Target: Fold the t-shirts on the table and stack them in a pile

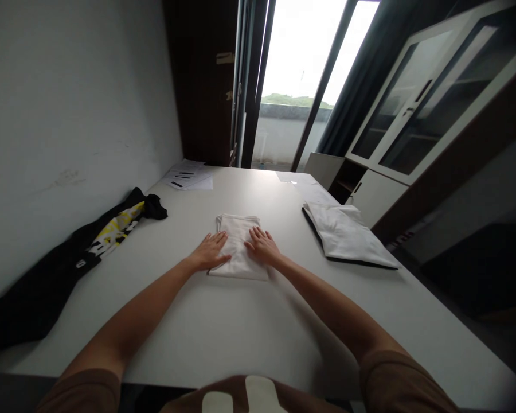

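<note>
A white cloth garment [239, 267], folded into a compact rectangle, lies flat near the middle of the table. My left hand [210, 251] rests palm down over its left edge, fingers outstretched. On the right side of the same folded garment, my right hand [261, 245] lies flat with its fingers extended. Neither hand grips the fabric. Parts of both side edges are hidden under my hands.
Along the wall on the left lies a black garment [64, 275] with a yellow and white print. Folded white and black cloth [346, 235] sits at the table's right edge. Paper sheets [189, 176] lie at the far left of the white table [223, 327]. A cabinet [408, 109] stands beyond.
</note>
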The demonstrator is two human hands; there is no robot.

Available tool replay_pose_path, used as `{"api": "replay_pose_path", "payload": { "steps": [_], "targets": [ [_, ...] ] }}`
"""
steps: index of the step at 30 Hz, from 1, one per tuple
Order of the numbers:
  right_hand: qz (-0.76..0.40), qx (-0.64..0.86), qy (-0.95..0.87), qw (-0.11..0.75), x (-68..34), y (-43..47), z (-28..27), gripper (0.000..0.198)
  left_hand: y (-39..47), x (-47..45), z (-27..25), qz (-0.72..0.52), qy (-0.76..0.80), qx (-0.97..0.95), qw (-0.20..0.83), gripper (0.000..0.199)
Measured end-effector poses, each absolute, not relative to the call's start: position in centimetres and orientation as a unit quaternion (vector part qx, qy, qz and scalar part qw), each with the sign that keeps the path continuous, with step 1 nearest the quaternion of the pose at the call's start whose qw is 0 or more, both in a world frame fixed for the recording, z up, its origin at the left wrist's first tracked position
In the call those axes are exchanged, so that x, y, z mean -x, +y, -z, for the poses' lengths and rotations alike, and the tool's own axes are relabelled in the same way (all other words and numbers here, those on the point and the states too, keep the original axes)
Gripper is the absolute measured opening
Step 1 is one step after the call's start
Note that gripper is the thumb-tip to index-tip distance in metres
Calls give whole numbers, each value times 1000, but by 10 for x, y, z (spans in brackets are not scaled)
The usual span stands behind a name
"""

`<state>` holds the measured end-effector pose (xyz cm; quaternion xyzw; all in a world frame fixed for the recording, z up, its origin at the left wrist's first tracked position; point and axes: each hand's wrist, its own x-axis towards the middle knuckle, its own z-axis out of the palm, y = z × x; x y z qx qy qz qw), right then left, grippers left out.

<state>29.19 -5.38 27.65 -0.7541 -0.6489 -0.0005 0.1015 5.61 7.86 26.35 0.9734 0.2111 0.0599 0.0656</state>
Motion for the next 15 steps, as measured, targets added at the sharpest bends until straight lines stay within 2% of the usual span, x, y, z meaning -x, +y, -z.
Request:
{"api": "replay_pose_path", "payload": {
  "steps": [7,15],
  "targets": [
    [-16,696,-708,122,-255,-98,-270,81,60,-58,-268,-71,202,-974,75,85],
    [-34,689,-715,115,-262,-113,-270,94,34,-38,-271,-36,188,-980,48,90]
  ]
}}
